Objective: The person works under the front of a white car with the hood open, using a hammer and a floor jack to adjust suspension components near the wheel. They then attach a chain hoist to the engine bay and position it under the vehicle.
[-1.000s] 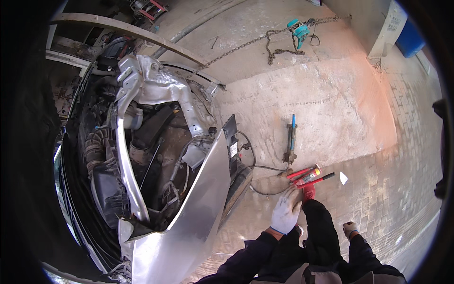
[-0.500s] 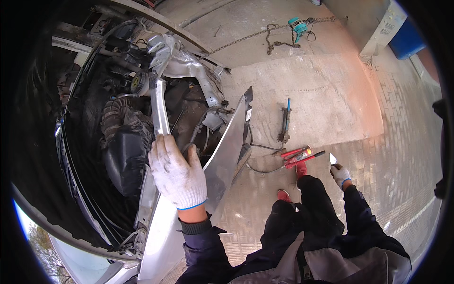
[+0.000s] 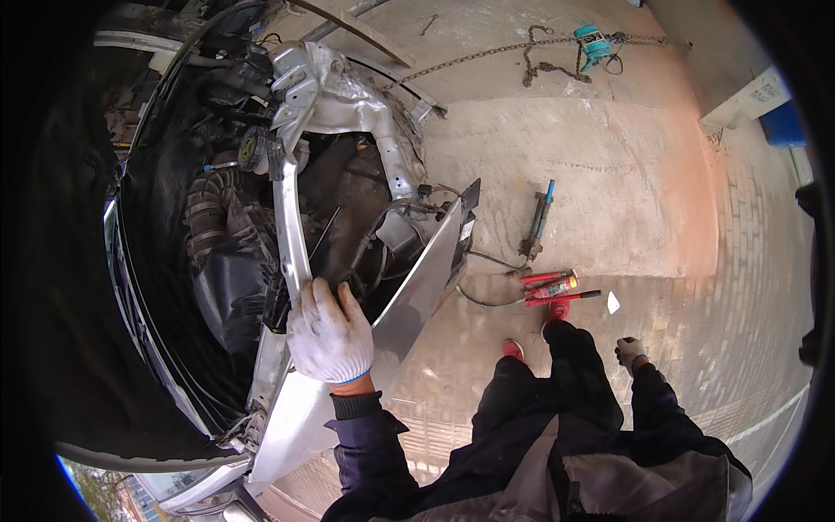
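My left hand [image 3: 330, 335], in a dirty white knit glove, rests on a silver body rail [image 3: 290, 204] at the open front corner of a car. Its fingers lie over the rail's near end and the thumb stands apart. Just to its right is a loose-edged silver fender [image 3: 417, 287]. My right hand [image 3: 631, 352], also gloved, hangs low on the right above the floor with its fingers curled in. What they hold, if anything, is too small to make out. A small bright white patch [image 3: 613, 303] shows on the floor beyond that hand.
A red hydraulic pump [image 3: 550, 289] with a hose lies at my feet. Past it lies a blue-and-black rod-shaped tool [image 3: 537, 219]. A chain [image 3: 474, 61] with a teal hoist [image 3: 593, 48] stretches across the far floor. Engine parts, including a black ribbed air duct [image 3: 209, 209], fill the left.
The view has shifted slightly. My left hand stays on the rail, its fingers more bent. My right hand has drawn back toward me, away from the white patch it was beside.
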A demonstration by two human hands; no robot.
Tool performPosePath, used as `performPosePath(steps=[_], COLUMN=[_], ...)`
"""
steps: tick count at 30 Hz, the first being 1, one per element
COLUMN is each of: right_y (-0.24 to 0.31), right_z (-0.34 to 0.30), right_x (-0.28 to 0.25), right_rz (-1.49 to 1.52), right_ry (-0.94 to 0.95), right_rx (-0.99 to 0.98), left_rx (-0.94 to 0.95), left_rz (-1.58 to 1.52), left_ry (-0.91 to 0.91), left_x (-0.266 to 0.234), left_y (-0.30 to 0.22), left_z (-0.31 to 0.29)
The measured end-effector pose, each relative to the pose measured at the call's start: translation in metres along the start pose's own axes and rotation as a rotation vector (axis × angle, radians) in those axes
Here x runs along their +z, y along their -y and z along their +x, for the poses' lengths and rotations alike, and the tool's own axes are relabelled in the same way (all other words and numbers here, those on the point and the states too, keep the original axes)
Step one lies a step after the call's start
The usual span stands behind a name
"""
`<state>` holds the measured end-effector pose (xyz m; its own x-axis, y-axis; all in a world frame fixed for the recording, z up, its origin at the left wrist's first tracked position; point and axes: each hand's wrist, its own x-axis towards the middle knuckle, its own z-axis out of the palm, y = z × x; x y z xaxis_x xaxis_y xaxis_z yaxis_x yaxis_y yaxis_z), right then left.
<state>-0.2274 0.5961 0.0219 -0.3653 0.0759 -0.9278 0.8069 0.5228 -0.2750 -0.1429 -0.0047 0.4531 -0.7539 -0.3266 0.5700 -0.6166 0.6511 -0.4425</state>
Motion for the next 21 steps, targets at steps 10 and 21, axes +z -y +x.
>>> performPosePath(steps=[10, 21], right_y=[0.186, 0.096], right_z=[0.016, 0.021], right_x=[-0.006, -0.008], right_rz=[0.235, 0.234], right_ry=[0.066, 0.16], right_rx=[-0.325, -0.14], left_rx=[-0.108, -0.152], left_rz=[0.056, 0.106], left_ry=[0.057, 0.151], left_x=[-0.004, -0.005], left_y=[-0.004, -0.02], left_z=[0.012, 0.01])
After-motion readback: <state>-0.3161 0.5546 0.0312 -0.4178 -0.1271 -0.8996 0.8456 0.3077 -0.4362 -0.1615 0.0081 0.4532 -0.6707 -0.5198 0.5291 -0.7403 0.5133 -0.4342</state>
